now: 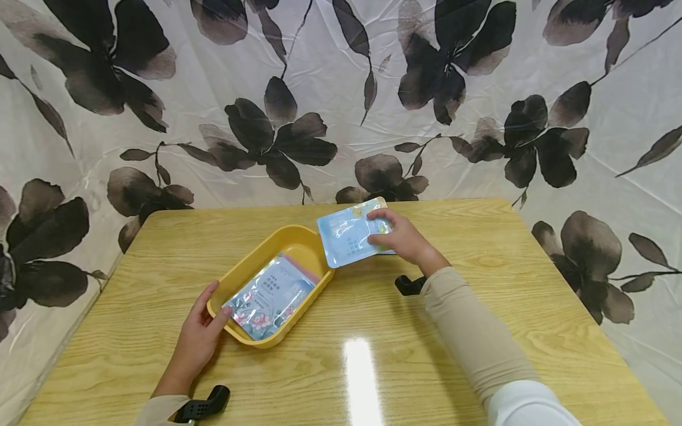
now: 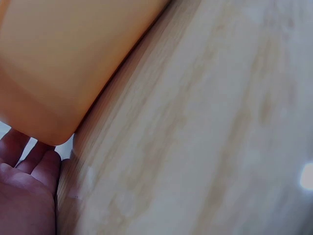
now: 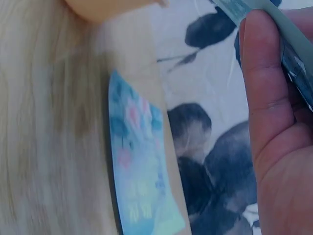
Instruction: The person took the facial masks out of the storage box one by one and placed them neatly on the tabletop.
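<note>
My left hand (image 1: pixel 198 337) grips the near-left end of a yellow plastic tray (image 1: pixel 240 266), thumb over the rim and fingers along the outside. Inside the tray lies a shiny blue-white packet (image 1: pixel 272 296) with pink flowers, and a pink edge (image 1: pixel 301 267) shows beneath it. Just past the tray's right end, my right hand (image 1: pixel 402 239) pinches a flat light-blue packet (image 1: pixel 346 234) between thumb and fingers, raised above the table. In the right wrist view another flowered blue packet (image 3: pixel 139 166) lies on the table below; the hand mostly hides it from the head view.
A wooden table (image 1: pixel 405 367) holds everything, with a bright light reflection near its front. Behind its far edge hangs a white cloth (image 1: pixel 367 136) with dark flowers. Black wrist mounts (image 1: pixel 205 405) sit on both forearms.
</note>
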A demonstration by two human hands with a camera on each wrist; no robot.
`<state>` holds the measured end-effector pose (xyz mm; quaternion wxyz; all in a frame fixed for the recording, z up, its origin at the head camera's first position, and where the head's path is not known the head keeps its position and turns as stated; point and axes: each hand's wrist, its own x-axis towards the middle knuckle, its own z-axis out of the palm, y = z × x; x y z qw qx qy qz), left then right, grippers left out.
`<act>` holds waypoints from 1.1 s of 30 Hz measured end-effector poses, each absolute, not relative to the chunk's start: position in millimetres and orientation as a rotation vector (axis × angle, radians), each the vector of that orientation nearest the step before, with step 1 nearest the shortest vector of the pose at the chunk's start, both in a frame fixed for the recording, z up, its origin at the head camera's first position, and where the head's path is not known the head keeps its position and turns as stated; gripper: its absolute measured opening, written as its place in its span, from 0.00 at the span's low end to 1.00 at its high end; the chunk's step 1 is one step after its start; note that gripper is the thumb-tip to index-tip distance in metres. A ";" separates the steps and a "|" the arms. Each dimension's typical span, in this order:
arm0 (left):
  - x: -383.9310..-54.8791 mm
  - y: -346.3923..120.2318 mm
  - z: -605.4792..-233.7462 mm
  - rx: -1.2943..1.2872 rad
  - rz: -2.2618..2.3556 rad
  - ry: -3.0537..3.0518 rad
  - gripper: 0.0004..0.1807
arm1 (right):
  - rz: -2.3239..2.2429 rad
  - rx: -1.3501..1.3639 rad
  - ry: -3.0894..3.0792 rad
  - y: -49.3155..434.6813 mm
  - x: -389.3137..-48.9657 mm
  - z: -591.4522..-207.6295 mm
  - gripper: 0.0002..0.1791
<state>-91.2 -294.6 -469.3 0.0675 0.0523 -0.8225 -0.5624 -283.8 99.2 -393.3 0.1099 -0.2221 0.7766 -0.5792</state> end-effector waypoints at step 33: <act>-89.6 -292.0 -465.6 0.175 -1.687 -2.489 0.36 | -1.635 -0.364 2.426 203.7 -297.0 -419.4 0.28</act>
